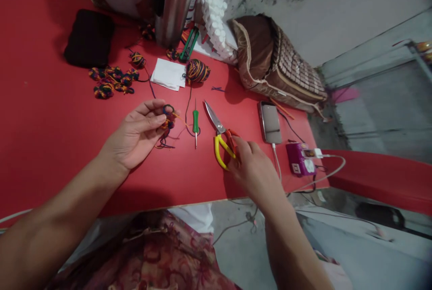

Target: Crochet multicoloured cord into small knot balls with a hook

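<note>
My left hand (141,132) pinches a small ring-shaped piece of multicolored yarn (168,123) between thumb and fingers, with loose yarn tails hanging from it. At the right, my right hand (253,168) has its fingers closed on the handles of the scissors (220,129), which have one yellow and one orange grip. Their blades lie together and point away from me. Between my hands a green-handled crochet hook (195,121) rests on the red table (182,182). A strand runs near it from a ball of multicolored yarn (198,71).
Several finished yarn pieces (113,80) lie at left near a black pouch (89,38). White paper (168,74), a green cutter (189,44) and a metal cylinder (177,6) are behind. At right are a brown bag (259,51), a phone (270,122) and a purple power adapter (300,159).
</note>
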Demonstrator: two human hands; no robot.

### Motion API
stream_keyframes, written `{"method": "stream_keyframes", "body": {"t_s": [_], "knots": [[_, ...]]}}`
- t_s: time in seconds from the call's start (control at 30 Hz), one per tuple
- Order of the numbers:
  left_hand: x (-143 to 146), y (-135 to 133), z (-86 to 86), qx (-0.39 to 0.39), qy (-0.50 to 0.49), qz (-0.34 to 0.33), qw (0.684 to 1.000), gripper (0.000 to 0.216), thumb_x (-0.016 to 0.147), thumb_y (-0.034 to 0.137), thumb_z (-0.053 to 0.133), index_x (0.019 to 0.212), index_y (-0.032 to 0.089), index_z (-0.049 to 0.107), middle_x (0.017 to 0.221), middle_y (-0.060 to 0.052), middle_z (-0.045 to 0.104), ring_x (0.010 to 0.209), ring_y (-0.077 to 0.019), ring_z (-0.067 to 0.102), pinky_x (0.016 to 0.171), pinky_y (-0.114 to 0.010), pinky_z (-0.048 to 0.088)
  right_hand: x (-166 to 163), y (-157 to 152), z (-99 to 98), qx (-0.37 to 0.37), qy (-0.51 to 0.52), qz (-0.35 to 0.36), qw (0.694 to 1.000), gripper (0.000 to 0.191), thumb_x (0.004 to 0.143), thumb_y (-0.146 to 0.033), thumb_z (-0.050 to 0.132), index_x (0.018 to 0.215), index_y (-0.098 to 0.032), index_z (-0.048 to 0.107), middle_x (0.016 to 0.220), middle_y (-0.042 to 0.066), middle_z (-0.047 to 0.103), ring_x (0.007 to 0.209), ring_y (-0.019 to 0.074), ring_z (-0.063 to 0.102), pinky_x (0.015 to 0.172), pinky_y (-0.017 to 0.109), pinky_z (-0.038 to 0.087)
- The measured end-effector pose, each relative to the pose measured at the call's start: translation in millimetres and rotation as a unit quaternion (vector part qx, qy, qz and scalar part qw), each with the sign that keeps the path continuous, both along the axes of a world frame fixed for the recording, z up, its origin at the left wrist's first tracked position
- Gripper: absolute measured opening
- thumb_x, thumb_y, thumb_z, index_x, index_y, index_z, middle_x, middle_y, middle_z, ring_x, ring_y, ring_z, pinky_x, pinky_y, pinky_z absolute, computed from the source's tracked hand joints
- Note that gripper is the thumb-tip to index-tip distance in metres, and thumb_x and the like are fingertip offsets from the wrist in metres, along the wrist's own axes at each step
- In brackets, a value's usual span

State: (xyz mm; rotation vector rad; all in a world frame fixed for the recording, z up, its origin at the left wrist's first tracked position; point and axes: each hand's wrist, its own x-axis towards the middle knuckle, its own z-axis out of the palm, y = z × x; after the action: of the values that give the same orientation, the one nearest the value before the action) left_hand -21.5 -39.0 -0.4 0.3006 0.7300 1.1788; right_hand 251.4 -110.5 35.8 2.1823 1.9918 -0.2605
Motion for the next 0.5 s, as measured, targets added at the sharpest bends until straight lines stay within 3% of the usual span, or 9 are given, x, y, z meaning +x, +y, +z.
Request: {"method": "stream_keyframes", "body": {"t_s": [0.13,0.23,0.33,0.37,0.4,0.5], "knots": [[0.4,0.2,-5.6,-0.002,0.023,0.017,1.0,0.027,0.068,-0.006,0.087,0.083,0.016,0.08,0.081,-0.001,0.081,0.081,-0.0141,0.081,0.072,-0.019,0.063,-10.0,22.2,7.6,-0.072,-0.031,-0.009,0.997,0.064,0.092,-0.021,0.06,0.154,-0.007,0.054,0.107,0.022,0.08,0.087,0.037,0.077,0.067,0.038,0.043],[0.2,-0.2,-10.2,0.01,0.045,0.025,0.999,0.029,0.067,-0.003,0.091,0.086,0.016,0.079,0.082,-0.003,0.081,0.081,-0.0159,0.081,0.073,-0.022,0.064,-1.6,28.8,6.1,-0.068,-0.023,-0.012,0.997,0.057,0.092,-0.029,0.06,0.145,-0.008,0.056,0.093,0.017,0.079,0.075,0.0321,0.072,0.063,0.035,0.033],[-0.3,-0.3,-12.3,0.018,0.061,0.034,0.997,0.031,0.068,0.0,0.093,0.089,0.016,0.078,0.084,-0.004,0.082,0.082,-0.0153,0.08,0.077,-0.023,0.064,13.7,17.6,-3.3,-0.03,0.148,-0.026,0.988,0.059,0.087,-0.03,0.064,0.143,-0.014,0.056,0.078,0.005,0.07,0.067,0.0246,0.065,0.062,0.034,0.037],[-0.4,-0.2,-12.1,0.018,0.061,0.035,0.997,0.031,0.068,0.0,0.093,0.089,0.016,0.077,0.084,-0.003,0.082,0.081,-0.0145,0.08,0.078,-0.023,0.064,17.2,10.4,-6.7,-0.02,0.259,-0.041,0.965,0.062,0.086,-0.032,0.068,0.144,-0.017,0.055,0.076,0.001,0.068,0.065,0.0224,0.064,0.062,0.033,0.041],[-0.5,-0.2,-11.6,0.017,0.058,0.035,0.998,0.03,0.067,0.0,0.093,0.088,0.016,0.077,0.083,-0.002,0.081,0.079,-0.0138,0.079,0.078,-0.023,0.064,18.7,2.1,-9.5,-0.008,0.381,-0.063,0.923,0.065,0.085,-0.035,0.074,0.145,-0.021,0.053,0.078,-0.001,0.067,0.066,0.0213,0.064,0.062,0.034,0.046],[0.1,-0.2,-8.9,0.009,0.044,0.032,0.998,0.03,0.067,-0.002,0.091,0.086,0.016,0.078,0.08,0.0,0.079,0.073,-0.0126,0.076,0.074,-0.024,0.064,8.8,-25.4,-12.6,-0.04,0.644,-0.112,0.756,0.063,0.093,-0.052,0.08,0.147,-0.034,0.052,0.072,-0.006,0.059,0.059,0.0198,0.06,0.056,0.035,0.05]]}}
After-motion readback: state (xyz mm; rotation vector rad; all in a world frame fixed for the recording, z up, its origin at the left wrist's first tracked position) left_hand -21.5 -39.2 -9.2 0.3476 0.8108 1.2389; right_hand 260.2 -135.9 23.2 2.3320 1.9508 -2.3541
